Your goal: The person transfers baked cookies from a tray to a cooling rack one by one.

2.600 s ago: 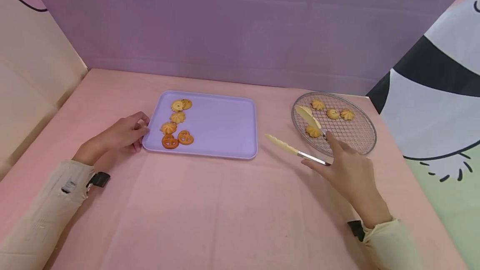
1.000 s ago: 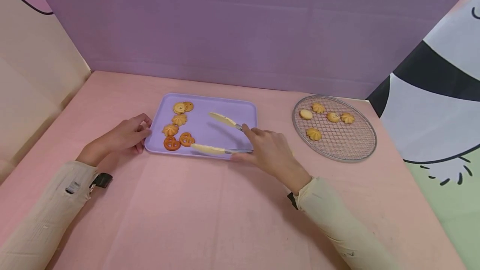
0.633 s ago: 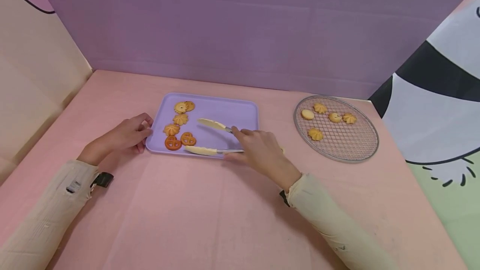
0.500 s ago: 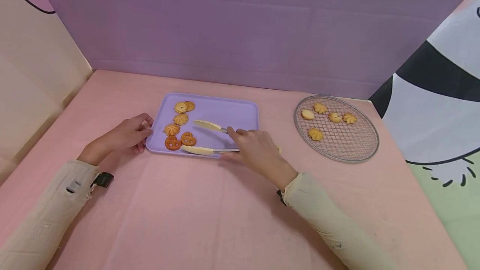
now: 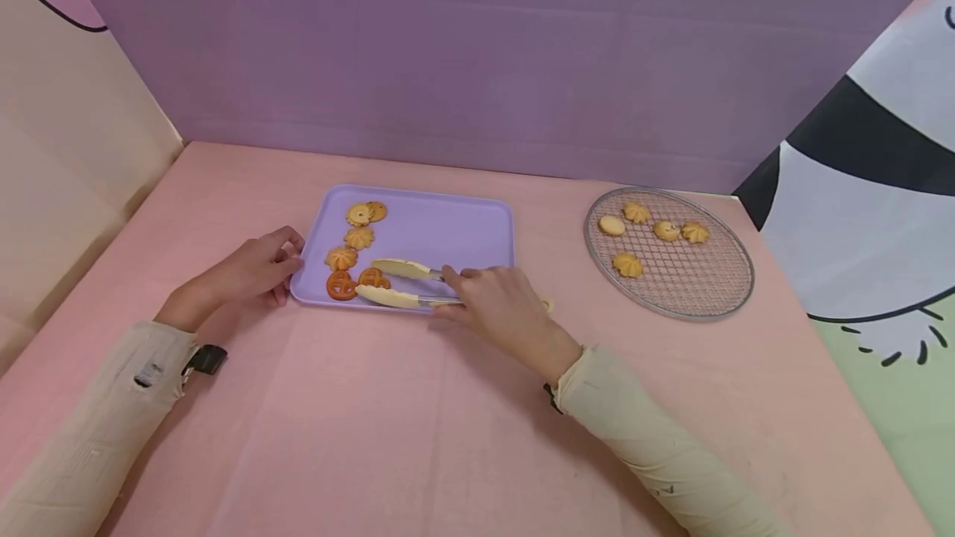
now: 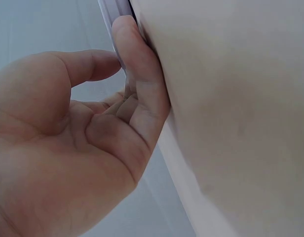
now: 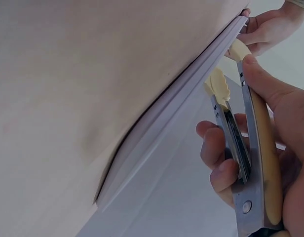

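My left hand [image 5: 254, 270] holds the left edge of the lilac tray [image 5: 455, 230]; the left wrist view has the thumb on the rim [image 6: 111, 19] and a finger at its underside. With my right hand [image 5: 507, 315] I grip metal tongs [image 7: 263, 153] with cream scalloped tips, the two arms only partly squeezed. Low over the tray, the tips lie on either side of a small pretzel [image 5: 372, 277], partly covering it; whether they touch it I cannot tell. A darker pretzel [image 5: 341, 286] lies just left.
Further up the tray's left side lie two star-shaped cookies [image 5: 341, 258] and two overlapping round cookies [image 5: 360, 214]. A round wire rack [image 5: 671, 297] with several cookies stands at the right on the pink tabletop [image 5: 358, 421]. A purple wall rises behind.
My right hand has carried the tongs left from above the rack to the tray's pretzels. The gap between the tips has narrowed. The left hand stays at the tray's edge.
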`<state>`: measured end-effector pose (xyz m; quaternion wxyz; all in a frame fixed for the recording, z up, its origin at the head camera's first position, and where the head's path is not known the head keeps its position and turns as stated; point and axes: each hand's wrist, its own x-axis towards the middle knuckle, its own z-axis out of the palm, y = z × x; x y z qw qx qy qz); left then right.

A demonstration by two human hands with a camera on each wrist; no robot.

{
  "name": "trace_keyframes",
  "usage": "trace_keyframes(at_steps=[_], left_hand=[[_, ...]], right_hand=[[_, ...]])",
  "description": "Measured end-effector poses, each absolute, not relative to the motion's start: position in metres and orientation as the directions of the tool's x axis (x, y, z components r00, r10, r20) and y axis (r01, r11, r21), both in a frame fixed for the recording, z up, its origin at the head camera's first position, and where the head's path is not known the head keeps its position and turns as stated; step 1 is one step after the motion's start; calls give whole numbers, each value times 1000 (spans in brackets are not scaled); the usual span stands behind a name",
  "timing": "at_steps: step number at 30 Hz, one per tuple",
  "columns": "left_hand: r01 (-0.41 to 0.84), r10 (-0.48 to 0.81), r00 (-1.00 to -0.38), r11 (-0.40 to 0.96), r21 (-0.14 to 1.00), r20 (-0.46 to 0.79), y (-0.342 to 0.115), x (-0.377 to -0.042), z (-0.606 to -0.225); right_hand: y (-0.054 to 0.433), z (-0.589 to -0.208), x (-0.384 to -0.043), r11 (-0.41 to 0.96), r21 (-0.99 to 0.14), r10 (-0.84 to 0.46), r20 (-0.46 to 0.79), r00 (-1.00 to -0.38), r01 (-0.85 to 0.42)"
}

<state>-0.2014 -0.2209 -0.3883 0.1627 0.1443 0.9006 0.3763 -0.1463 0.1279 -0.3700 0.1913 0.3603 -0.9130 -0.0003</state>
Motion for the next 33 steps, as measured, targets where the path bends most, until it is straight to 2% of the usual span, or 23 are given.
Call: trace_keyframes(at_steps=[17, 23, 33], left_hand=[[146, 386, -905, 679, 720, -180, -221, -203, -391], [154, 386, -907, 674, 722, -167, -223, -203, -391], [151, 389, -905, 674, 723, -174, -222, -203, -392]], right_hand=[[130, -360, -139, 742, 186, -665, 325, -672, -644], [140, -349, -132, 753, 219, -653, 361, -666, -620], [163, -347, -117, 761, 204, -640, 392, -661, -616]])
